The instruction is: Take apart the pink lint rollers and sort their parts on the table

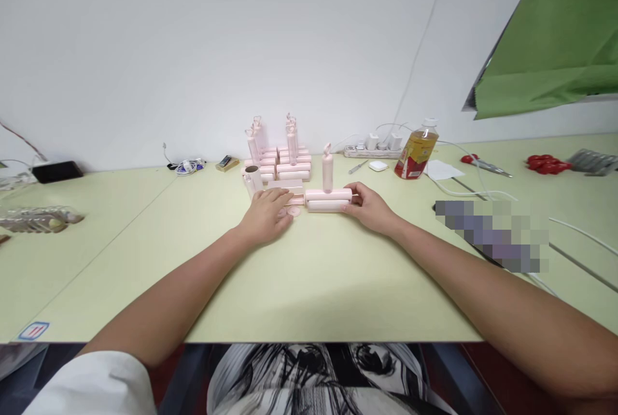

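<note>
From my remote seat, the pale green counter [338,286] fills the view, and there against the wall stand the pink sets [294,172] in rows, slim handles up. Off to the right, a drink bottle [416,150]. Now the right hand [371,208]: its grip is closed, thumb and fingers pinching the right end of the pink roller [329,195], which lies on the counter just right of the left hand [264,214], its handle [327,174] upright behind it. That left hand lies palm down over an open pink piece [290,184]; I cannot tell whether its grip holds anything. By its thumb, a small pink disc [293,211]. I'd call this step steadying or placing the roller; the next move, I judge, calls for a light touch, keeping that handle from tipping.
</note>
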`<act>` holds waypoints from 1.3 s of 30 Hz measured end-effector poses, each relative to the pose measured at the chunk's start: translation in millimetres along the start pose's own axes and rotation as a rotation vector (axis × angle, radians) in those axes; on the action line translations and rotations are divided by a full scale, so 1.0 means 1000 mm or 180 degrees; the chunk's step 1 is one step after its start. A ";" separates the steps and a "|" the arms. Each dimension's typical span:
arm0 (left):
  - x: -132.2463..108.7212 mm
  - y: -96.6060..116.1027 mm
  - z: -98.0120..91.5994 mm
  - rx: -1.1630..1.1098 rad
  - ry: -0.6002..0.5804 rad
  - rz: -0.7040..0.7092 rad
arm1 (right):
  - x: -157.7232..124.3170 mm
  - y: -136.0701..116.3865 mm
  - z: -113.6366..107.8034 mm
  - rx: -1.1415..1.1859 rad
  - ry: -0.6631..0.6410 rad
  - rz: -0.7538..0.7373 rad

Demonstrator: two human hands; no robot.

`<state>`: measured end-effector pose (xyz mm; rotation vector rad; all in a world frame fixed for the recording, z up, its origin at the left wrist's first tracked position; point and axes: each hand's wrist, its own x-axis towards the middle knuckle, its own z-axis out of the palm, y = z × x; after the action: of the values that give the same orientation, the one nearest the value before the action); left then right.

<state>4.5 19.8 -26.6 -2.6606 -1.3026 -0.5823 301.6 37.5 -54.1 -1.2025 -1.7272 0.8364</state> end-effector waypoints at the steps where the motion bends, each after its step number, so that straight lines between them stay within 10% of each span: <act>1: 0.000 -0.001 0.001 0.0001 -0.0022 -0.0006 | 0.000 -0.001 0.002 0.0021 -0.0008 -0.0010; 9: 0.000 0.001 -0.002 -0.0445 0.0193 -0.0070 | -0.003 -0.007 0.003 0.0428 0.0112 -0.0040; 13: -0.001 0.013 -0.009 -0.1780 0.0459 -0.0180 | -0.019 -0.031 0.009 0.0913 -0.0057 -0.0276; 20: -0.006 0.042 -0.025 -0.3934 -0.0492 -0.0442 | -0.052 -0.068 0.030 0.1706 -0.0180 -0.0361; 29: -0.003 0.061 -0.011 -0.4194 0.0479 -0.0775 | -0.052 -0.079 0.054 0.2199 -0.0841 0.0251; 39: 0.011 0.021 -0.039 -0.4186 0.2598 -0.1482 | 0.020 -0.081 0.001 -0.0420 -0.0215 -0.0213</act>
<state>16.2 4.1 14.7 -2.0070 -1.4315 -2.9881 266.5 30.7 21.1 -1.2076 -1.8920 0.7402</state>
